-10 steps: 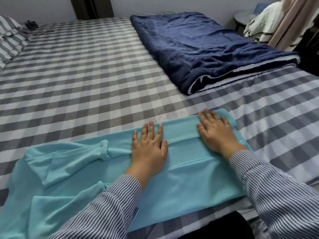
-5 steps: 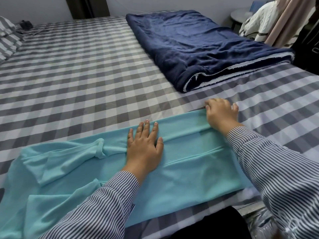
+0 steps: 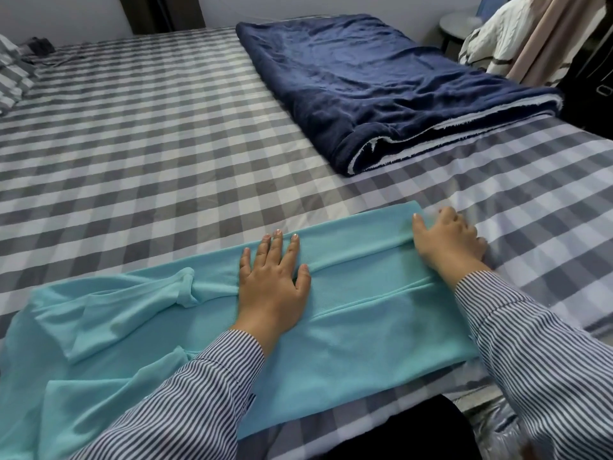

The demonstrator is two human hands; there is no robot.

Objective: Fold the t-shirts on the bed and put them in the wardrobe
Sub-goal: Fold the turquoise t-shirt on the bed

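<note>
A turquoise t-shirt [image 3: 358,313] lies along the near edge of the bed [image 3: 132,144]. The left hand [image 3: 272,284] presses flat on its middle; the right hand [image 3: 447,239], fingers curled, grips its right end. A folded navy blanket [image 3: 381,84] fills the far right corner.

A pale plain wall [image 3: 325,6] runs behind, with a dark vertical panel [image 3: 162,11] at left; a beige hanging curtain [image 3: 557,38] and small round grey side table [image 3: 456,26] stand at right
</note>
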